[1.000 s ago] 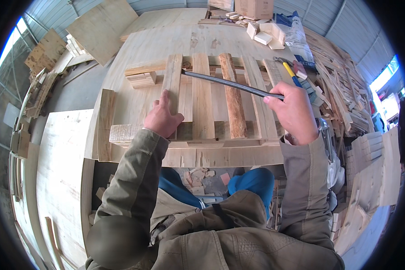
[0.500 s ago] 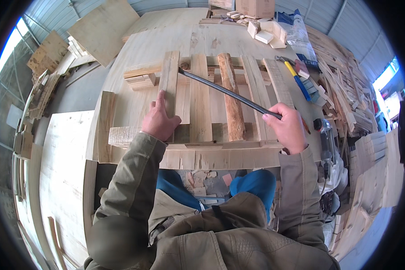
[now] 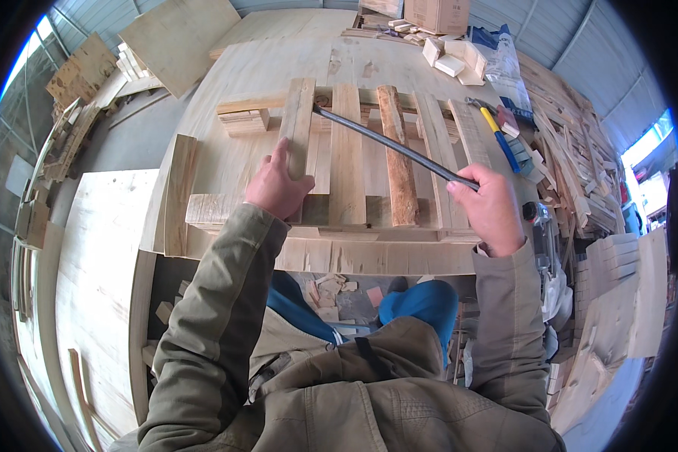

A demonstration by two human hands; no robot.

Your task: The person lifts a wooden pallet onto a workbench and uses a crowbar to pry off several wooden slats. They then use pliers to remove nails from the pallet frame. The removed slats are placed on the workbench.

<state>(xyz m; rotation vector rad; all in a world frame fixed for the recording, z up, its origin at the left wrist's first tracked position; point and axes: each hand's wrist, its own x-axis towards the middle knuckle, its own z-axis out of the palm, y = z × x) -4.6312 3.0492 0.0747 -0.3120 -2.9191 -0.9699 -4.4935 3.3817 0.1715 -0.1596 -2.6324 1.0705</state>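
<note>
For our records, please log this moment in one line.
left hand: on leftmost slat; right hand: holds dark bar; bar tip: at slat's right edge

**Dark bar [image 3: 395, 146] slants over slatted wooden frame [image 3: 346, 158]**

The right-hand grip [image 3: 488, 209] is closed around the bar's near end; its far tip reaches the right edge of the leftmost slat [image 3: 301, 113]. The left-hand grip [image 3: 279, 188] rests on that slat, index finger pointing away. The bar crosses over a bark-edged piece [image 3: 401, 169]. On the tabletop [image 3: 286, 56], a yellow-and-blue-handled tool [image 3: 499, 138] lies right of the frame.
</note>
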